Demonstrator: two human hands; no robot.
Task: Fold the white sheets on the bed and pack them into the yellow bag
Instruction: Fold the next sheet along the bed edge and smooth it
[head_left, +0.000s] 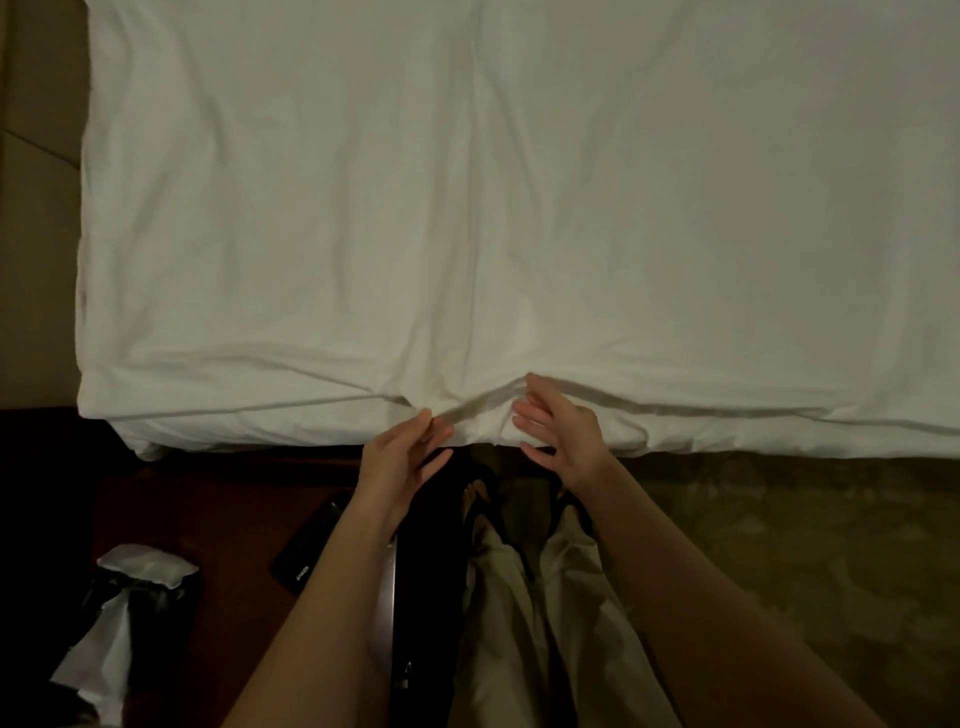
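From the head view, the white sheet (519, 208) lay spread across the bed, its near edge puckered between both hands. The left hand (402, 460) and right hand (558, 439) had fingers straight and spread, fingertips touching that edge, gripping nothing.

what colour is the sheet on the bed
White, creased; the sheet shows in the head view.

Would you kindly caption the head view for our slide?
Both hands, left hand and right hand, reach open to the white sheet at the bed's near edge.
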